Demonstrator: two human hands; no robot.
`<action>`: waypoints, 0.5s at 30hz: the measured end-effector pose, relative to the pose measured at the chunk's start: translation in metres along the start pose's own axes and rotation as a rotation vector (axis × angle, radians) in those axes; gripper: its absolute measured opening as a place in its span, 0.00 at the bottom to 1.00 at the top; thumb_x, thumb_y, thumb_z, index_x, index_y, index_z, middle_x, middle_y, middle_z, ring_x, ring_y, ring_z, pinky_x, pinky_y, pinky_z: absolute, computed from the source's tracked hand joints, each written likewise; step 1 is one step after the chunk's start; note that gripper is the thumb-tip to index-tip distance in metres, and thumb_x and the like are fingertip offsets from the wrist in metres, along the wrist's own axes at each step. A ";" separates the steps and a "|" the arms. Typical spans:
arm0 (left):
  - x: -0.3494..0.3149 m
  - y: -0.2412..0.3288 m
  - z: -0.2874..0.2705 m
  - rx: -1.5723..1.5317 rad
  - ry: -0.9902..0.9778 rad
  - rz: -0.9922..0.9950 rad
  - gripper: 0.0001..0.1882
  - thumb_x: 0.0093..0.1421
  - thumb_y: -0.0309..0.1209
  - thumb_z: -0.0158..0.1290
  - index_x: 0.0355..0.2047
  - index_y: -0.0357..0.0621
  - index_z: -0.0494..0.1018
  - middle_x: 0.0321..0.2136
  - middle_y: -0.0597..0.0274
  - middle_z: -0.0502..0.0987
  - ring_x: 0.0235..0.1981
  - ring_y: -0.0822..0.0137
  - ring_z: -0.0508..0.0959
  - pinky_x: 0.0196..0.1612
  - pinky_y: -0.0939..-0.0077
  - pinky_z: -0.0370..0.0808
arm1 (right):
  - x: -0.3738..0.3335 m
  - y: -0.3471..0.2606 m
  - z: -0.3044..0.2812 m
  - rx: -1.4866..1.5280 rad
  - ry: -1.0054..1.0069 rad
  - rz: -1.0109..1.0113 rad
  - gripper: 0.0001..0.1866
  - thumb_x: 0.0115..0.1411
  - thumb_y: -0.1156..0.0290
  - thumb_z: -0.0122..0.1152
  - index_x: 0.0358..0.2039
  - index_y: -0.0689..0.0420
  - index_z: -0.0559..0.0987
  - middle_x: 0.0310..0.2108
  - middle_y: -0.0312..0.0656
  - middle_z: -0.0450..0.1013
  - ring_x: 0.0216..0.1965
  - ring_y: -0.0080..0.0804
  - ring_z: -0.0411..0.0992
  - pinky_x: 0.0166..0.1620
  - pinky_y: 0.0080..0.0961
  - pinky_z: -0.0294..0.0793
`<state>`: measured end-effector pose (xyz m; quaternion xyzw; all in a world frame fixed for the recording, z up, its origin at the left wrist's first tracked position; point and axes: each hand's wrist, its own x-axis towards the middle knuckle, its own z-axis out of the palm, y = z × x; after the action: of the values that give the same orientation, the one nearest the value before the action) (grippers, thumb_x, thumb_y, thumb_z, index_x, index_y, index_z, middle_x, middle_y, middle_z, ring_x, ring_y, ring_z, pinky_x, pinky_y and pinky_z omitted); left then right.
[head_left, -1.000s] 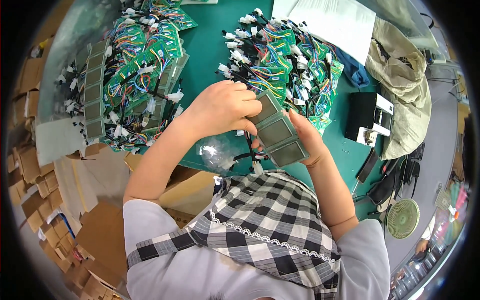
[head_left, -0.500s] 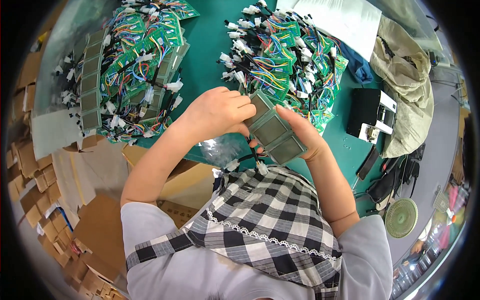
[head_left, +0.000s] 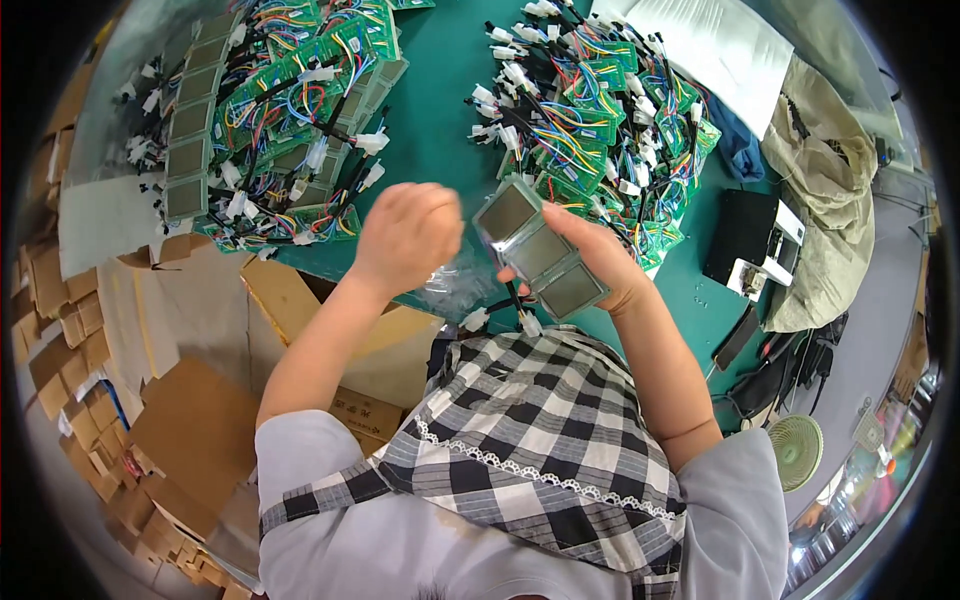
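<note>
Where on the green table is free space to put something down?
Bare table runs between the left board pile and the right board pile, above the left hand. Both piles are crowded.

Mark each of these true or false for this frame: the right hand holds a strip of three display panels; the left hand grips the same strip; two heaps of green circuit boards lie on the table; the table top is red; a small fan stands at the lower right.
1. The right hand holds a strip of three display panels. True.
2. The left hand grips the same strip. False: it is apart from it, to its left.
3. Two heaps of green circuit boards lie on the table. True.
4. The table top is red. False: it is green.
5. A small fan stands at lower right. True.
</note>
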<state>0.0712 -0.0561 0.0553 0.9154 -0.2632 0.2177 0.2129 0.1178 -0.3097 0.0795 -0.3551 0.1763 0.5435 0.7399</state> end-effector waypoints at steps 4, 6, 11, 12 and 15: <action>-0.073 0.003 0.021 0.166 -0.464 0.333 0.04 0.56 0.32 0.55 0.29 0.49 0.72 0.37 0.65 0.73 0.41 0.63 0.74 0.48 0.68 0.67 | 0.001 -0.005 -0.009 0.013 0.077 -0.029 0.28 0.72 0.51 0.38 0.60 0.61 0.68 0.43 0.59 0.77 0.34 0.44 0.81 0.34 0.33 0.84; -0.078 0.005 0.027 0.045 -0.600 0.206 0.04 0.55 0.33 0.56 0.28 0.50 0.72 0.36 0.66 0.73 0.40 0.64 0.74 0.47 0.68 0.67 | 0.002 -0.007 -0.009 -0.003 0.086 -0.053 0.29 0.72 0.51 0.38 0.60 0.62 0.68 0.43 0.59 0.77 0.34 0.44 0.81 0.35 0.34 0.84; -0.002 0.028 0.018 -0.315 -0.317 -0.016 0.14 0.47 0.40 0.64 0.25 0.51 0.71 0.28 0.69 0.71 0.32 0.66 0.74 0.39 0.70 0.70 | 0.003 -0.003 -0.009 0.041 0.080 -0.007 0.27 0.72 0.50 0.41 0.56 0.60 0.71 0.46 0.48 0.77 0.39 0.40 0.80 0.38 0.33 0.82; 0.014 0.033 0.015 -0.318 -0.320 -0.015 0.14 0.47 0.40 0.64 0.25 0.51 0.71 0.28 0.69 0.71 0.32 0.66 0.74 0.39 0.70 0.70 | 0.006 0.004 -0.014 0.057 0.153 -0.004 0.25 0.71 0.51 0.44 0.55 0.58 0.73 0.42 0.44 0.78 0.36 0.33 0.80 0.36 0.31 0.82; 0.037 0.031 0.019 -0.331 -0.383 0.137 0.17 0.43 0.42 0.67 0.24 0.50 0.70 0.25 0.70 0.69 0.30 0.66 0.73 0.35 0.70 0.70 | 0.009 0.013 -0.007 0.043 0.205 0.005 0.22 0.71 0.52 0.47 0.53 0.57 0.74 0.39 0.40 0.78 0.34 0.27 0.80 0.33 0.28 0.82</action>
<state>0.0873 -0.1037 0.0677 0.8727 -0.3919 0.0082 0.2910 0.1095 -0.3065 0.0648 -0.3923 0.2639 0.5022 0.7241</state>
